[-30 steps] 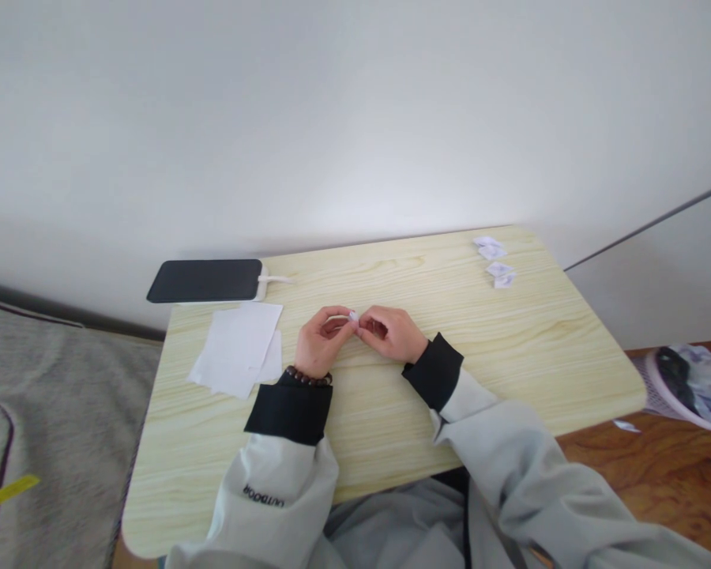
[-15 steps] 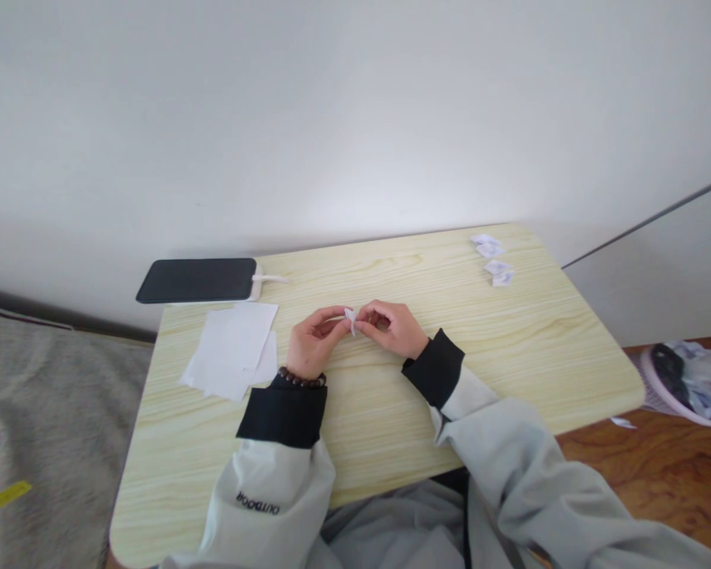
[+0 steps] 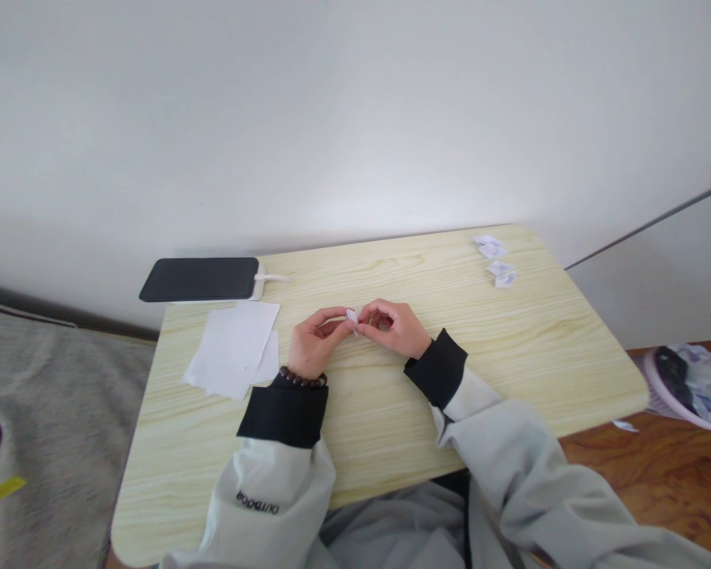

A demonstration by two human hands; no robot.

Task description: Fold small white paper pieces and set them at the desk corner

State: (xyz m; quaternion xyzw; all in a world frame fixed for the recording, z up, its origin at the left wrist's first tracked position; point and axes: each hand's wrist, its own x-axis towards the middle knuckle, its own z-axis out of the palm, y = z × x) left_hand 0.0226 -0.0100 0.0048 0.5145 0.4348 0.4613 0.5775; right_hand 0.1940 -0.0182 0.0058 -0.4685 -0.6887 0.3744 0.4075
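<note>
Between my hands is a small piece of folded white paper (image 3: pixel 352 316), pinched from both sides above the middle of the table. My left hand (image 3: pixel 315 341) grips its left side between thumb and fingertips. On the other side, my right hand (image 3: pixel 398 328) pinches the paper with thumb and forefinger. The fingertips cover much of it, so its full shape is hidden. Loose white paper sheets (image 3: pixel 231 344) lie overlapping to the left of my left hand. Two folded paper pieces (image 3: pixel 490 246) (image 3: pixel 502 274) rest at the table's back right.
A black-topped device (image 3: pixel 200 279) with a white cable (image 3: pixel 276 277) lies at the back left of the wooden table (image 3: pixel 391 442). A white wall (image 3: pixel 355 118) rises behind. A waste basket (image 3: pixel 675 399) with rubbish stands on the floor at right, near a paper scrap (image 3: pixel 626 425).
The folded paper has turned slightly between my fingertips and shows more of its face. Both hands keep nearly the same place; the whole view has shifted a little.
</note>
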